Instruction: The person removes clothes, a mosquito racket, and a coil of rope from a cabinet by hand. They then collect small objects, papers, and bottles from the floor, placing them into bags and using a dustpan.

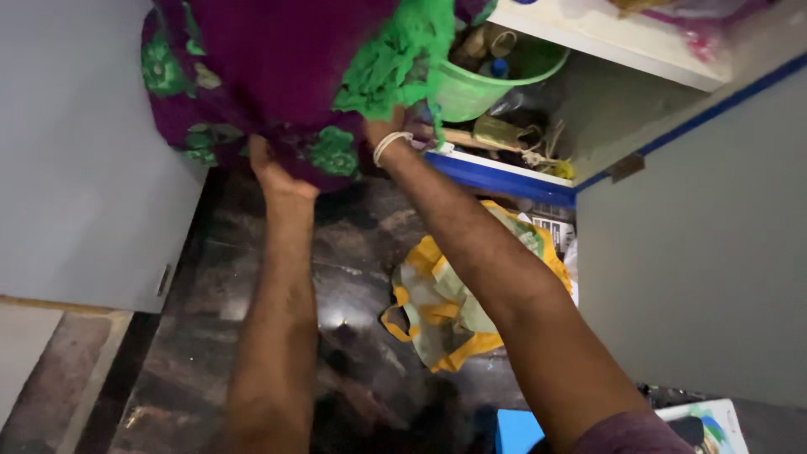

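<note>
Purple cloth [269,59] with green patches is gripped from below by both hands: left hand [273,172] and right hand [395,134] closed on it, above the dark floor [252,319] beside a green bucket [479,84].

We have a single view, from the camera worn on our head. It looks steeply down and forward along both our forearms, close enough that the arms fill the middle of the frame from the bottom edge upward. The left hand [273,172] and right hand [395,134] sit near the top, at arm's length from the lens. Below the fingers the dark stone floor [252,336] spreads out; beyond the fingers the view reaches an open shelf [504,176]. No second view shares this scene.
</note>
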